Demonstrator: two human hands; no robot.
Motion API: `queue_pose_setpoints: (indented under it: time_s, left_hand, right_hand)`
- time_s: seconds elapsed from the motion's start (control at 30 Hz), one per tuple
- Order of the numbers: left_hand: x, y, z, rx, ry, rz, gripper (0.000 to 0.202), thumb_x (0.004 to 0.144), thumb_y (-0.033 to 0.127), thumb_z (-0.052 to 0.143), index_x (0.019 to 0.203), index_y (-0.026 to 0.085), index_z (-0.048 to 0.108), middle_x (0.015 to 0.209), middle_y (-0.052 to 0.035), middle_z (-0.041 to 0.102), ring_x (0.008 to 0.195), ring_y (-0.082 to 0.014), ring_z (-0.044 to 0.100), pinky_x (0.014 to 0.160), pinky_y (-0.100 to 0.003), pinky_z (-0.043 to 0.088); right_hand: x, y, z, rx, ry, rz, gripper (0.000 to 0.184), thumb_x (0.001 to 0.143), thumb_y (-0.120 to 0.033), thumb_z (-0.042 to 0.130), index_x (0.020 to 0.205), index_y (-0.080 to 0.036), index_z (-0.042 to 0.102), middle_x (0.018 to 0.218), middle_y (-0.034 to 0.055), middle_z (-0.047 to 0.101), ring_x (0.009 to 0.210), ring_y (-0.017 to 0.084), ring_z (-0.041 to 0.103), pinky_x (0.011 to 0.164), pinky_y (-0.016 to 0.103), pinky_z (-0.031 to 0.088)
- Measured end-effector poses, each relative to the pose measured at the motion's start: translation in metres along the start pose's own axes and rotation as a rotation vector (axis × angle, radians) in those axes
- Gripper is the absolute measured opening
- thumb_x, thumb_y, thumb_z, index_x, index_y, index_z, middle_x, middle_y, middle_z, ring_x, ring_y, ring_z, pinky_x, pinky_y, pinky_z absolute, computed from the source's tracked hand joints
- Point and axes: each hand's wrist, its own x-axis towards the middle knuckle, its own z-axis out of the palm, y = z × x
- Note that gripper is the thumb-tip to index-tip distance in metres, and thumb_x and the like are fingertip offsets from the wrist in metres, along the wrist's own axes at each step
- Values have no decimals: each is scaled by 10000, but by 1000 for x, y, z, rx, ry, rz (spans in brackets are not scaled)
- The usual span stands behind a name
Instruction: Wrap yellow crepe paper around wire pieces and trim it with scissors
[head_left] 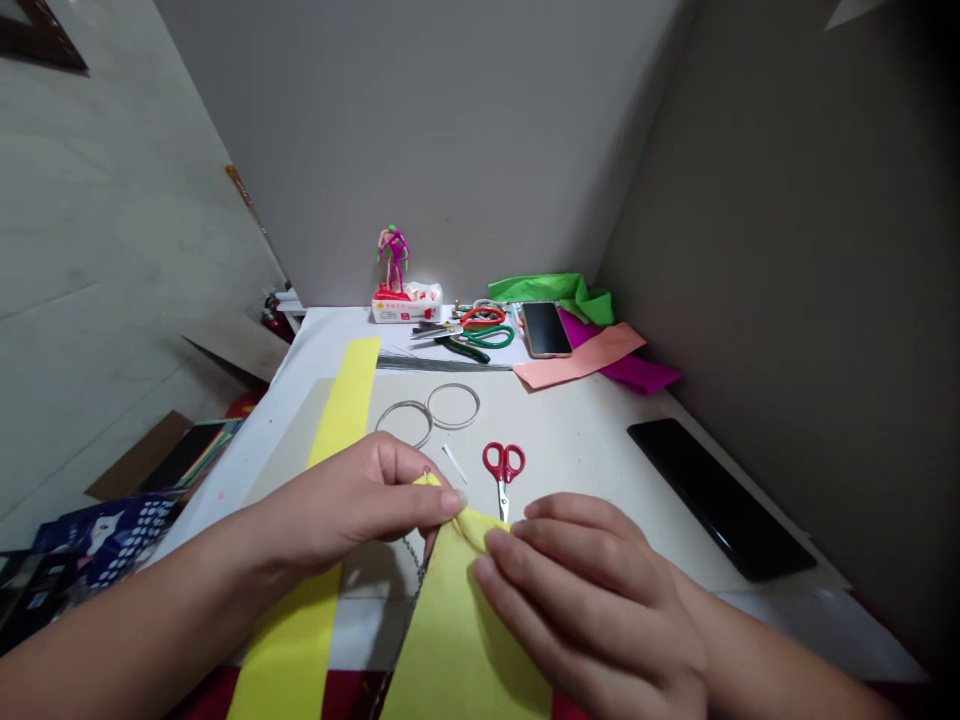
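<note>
My left hand pinches the top corner of a yellow paper sheet near the table's front edge, fingers closed on it. A thin wire tip pokes up by that pinch, and a twisted wire runs down under the hand. My right hand lies on the sheet's upper right edge, its fingertips pressed together against the folded corner. A long yellow paper strip runs under my left forearm toward the back.
Small red-handled scissors lie just beyond my hands. Two wire rings sit farther back. At the back are larger scissors, a phone, green, pink and orange paper, and a small figure. A black slab lies at right.
</note>
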Motion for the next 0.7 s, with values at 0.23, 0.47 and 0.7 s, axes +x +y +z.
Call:
queue_pose_setpoints:
  time_s: [0.23, 0.47, 0.7]
  left_hand:
    - [-4, 8, -3, 131, 166, 130, 326, 870, 327, 574, 595, 167, 644, 579, 38, 594, 545, -82, 461, 548, -198, 345]
    - [-1, 3, 10, 355, 279, 150, 292, 880, 309, 547, 667, 163, 683, 641, 25, 657, 603, -103, 549, 582, -184, 408]
    - [-3, 4, 19, 499, 338, 196, 279, 867, 309, 525, 734, 151, 712, 682, 3, 671, 648, -132, 583, 601, -192, 438]
  right_hand:
    - [3, 5, -15, 267, -1, 452, 238, 879, -102, 470, 985, -164, 674, 873, 79, 671, 835, 204, 604, 729, 386, 552]
    - [10, 6, 1, 458, -54, 910, 228, 874, -105, 524, 1002, -182, 695, 889, 73, 692, 858, 195, 630, 737, 332, 523]
    - [12, 5, 11, 542, -156, 979, 87, 805, -119, 658, 843, -170, 718, 706, 32, 683, 670, 147, 608, 661, 282, 481]
